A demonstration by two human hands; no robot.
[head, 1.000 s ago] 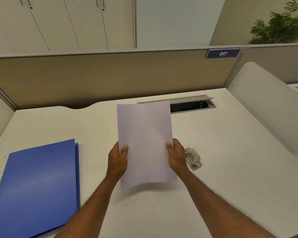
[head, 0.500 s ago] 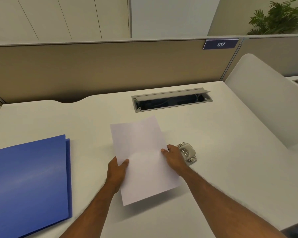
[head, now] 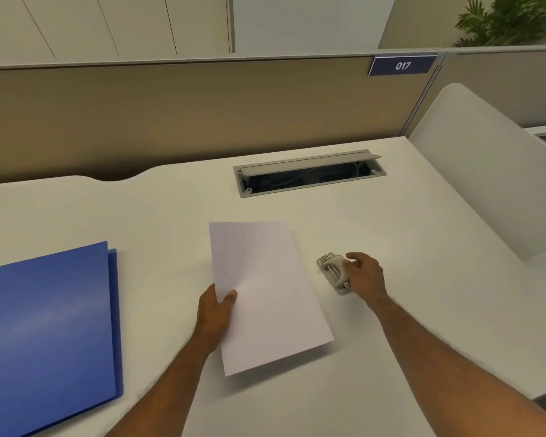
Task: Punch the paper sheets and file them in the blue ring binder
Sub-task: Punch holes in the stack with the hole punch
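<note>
White paper sheets (head: 265, 294) lie low over the middle of the white desk (head: 423, 247), their near edge slightly raised. My left hand (head: 216, 310) pinches their left edge, thumb on top. To their right sits a small grey hole punch (head: 333, 272). My right hand (head: 364, 274) is at the punch's right side, fingers curled and touching it; whether it grips the punch I cannot tell. The blue ring binder (head: 48, 335) lies closed at the desk's left.
An open grey cable tray (head: 309, 175) is sunk into the desk behind the paper. A beige partition (head: 202, 111) with a "017" sign closes the back. A white curved divider (head: 486, 171) stands on the right.
The paper came down from upright to nearly flat on the desk. My right hand let go of its right edge and moved right to the hole punch. The left hand keeps its hold.
</note>
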